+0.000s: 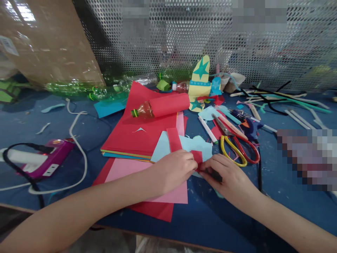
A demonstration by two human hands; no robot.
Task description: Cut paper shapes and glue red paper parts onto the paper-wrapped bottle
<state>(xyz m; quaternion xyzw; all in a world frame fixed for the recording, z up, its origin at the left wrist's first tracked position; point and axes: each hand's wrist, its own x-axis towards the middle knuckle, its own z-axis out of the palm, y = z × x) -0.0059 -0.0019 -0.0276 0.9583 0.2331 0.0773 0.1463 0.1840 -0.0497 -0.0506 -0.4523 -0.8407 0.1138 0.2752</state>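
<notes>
My left hand point(176, 169) and my right hand point(228, 175) meet over the front middle of the table, fingers pinched. Between their fingertips is a small red paper piece point(197, 156), its lower edge partly hidden by the fingers. Just beyond my left knuckles, a red paper strip point(173, 138) lies on light blue paper point(159, 148). Pink paper point(168, 192) is under my left wrist. Scissors point(234, 140) with red and yellow handles rest beyond my right hand. On a stack of coloured sheets point(126, 135) lies a plastic bottle point(143, 110) wrapped in red paper.
A purple power strip point(56, 154) with cables sits at left. Plastic bottles point(71, 88) line the perforated metal panel point(179, 35). A yellow paper cutout with stars point(200, 86) stands there too. A blue glue gun point(251, 129), a white marker point(207, 129) and sticks point(297, 100) lie right.
</notes>
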